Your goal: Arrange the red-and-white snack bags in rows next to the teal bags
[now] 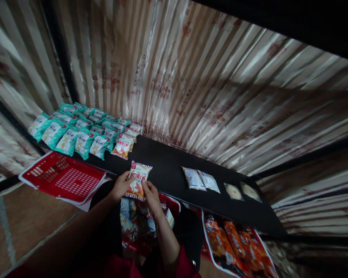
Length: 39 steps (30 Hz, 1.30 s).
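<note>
Between my two hands I hold a white and orange snack bag (138, 179) upright, its printed side towards me. My left hand (124, 186) grips its left edge and my right hand (150, 193) grips its lower right edge. The bag is over the front edge of the black shelf (162, 162). Just behind it on the shelf stand a few matching white and orange bags (123, 145). Left of those are several rows of teal snack bags (82, 143). Below my hands, a red basket (175, 202) holds more packets, partly hidden by my arms.
Two pale packets (194, 178) lie further right on the shelf, then two small clear packs with round contents (234, 192). A red basket (75, 175) sits at the lower left. Another basket with orange bags (234, 239) is at the lower right. Striped curtain (168, 77) hangs behind.
</note>
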{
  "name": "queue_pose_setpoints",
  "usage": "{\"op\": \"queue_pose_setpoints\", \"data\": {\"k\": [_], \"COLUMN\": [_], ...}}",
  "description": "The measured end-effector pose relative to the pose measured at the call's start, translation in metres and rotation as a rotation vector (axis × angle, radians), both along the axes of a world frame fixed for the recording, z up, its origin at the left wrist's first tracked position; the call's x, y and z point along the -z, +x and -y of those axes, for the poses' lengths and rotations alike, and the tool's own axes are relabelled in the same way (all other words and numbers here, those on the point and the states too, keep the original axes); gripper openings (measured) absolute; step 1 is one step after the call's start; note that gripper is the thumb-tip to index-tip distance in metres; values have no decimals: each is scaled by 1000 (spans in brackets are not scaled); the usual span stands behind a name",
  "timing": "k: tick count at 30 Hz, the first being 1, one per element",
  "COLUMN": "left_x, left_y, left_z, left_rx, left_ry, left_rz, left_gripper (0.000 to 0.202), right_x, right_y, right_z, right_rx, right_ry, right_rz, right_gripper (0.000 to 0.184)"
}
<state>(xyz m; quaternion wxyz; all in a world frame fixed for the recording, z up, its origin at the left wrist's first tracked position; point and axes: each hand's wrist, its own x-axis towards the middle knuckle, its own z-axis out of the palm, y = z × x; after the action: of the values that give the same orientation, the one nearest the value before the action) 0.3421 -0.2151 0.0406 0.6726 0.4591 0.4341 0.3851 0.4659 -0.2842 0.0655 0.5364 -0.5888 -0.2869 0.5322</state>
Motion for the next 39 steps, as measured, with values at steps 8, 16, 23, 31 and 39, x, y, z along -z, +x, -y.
{"op": "queue_pose_setpoints", "data": {"k": [8, 16, 23, 31, 39], "left_x": [8, 17, 11, 12, 18], "left_y": [-14, -25, -36, -56, -64], "left_z": [-12, -21, -25, -24, -39], "left_rx": [66, 55, -47, -126, -244], "left_ry": [91, 126, 50, -6, 24], "left_rz": [-108, -108, -50, -101, -116], "left_gripper": [47, 47, 50, 53, 45], "right_x": [-6, 10, 20, 27, 26], "right_y": [-2, -15, -22, -31, -40], "right_z": [-7, -22, -35, -60, -77], "right_rx": [-118, -54, 1, 31, -36], "right_ry": [-49, -9, -18, 12, -5], "right_rz": [-44, -59, 52, 121, 221], "right_gripper": [50, 48, 46, 47, 48]}}
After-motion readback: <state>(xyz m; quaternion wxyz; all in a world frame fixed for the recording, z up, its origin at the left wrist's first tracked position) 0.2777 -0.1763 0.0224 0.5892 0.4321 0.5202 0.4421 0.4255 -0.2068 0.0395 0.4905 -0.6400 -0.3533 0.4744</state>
